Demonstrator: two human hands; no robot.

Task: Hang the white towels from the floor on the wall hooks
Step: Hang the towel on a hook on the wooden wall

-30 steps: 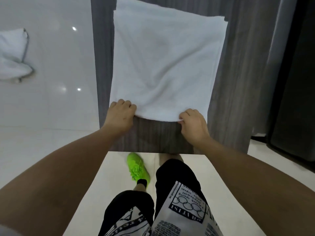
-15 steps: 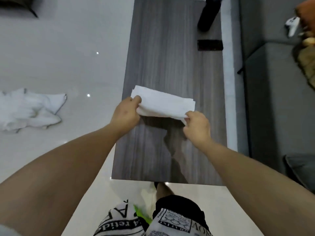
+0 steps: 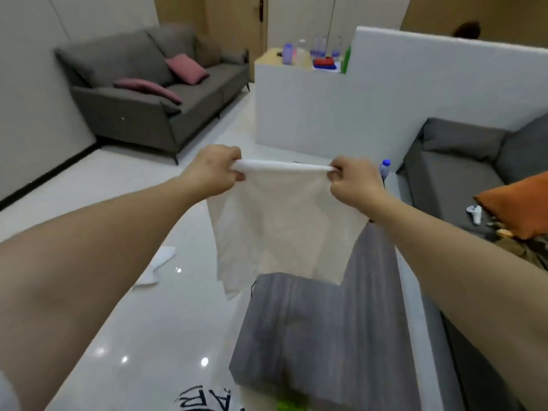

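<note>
A white towel point(image 3: 284, 226) hangs in the air in front of me, stretched by its top edge between both hands. My left hand point(image 3: 215, 170) grips the top left corner and my right hand point(image 3: 353, 180) grips the top right corner. The towel's lower part drapes down to the far end of the grey wooden table point(image 3: 320, 336). Another white towel point(image 3: 155, 264) lies crumpled on the glossy floor to the left. No wall hooks are in view.
A grey sofa point(image 3: 148, 93) with pink cushions stands at the back left. A white partition point(image 3: 385, 93) rises behind the towel, with bottles on a counter beyond. A second grey sofa point(image 3: 462, 173) with an orange cushion is at the right. A water bottle point(image 3: 385, 169) stands on the table.
Both hands have lifted the towel off the table and raised it, so it hangs unfolded. The camera has tilted up from the table to the room.
</note>
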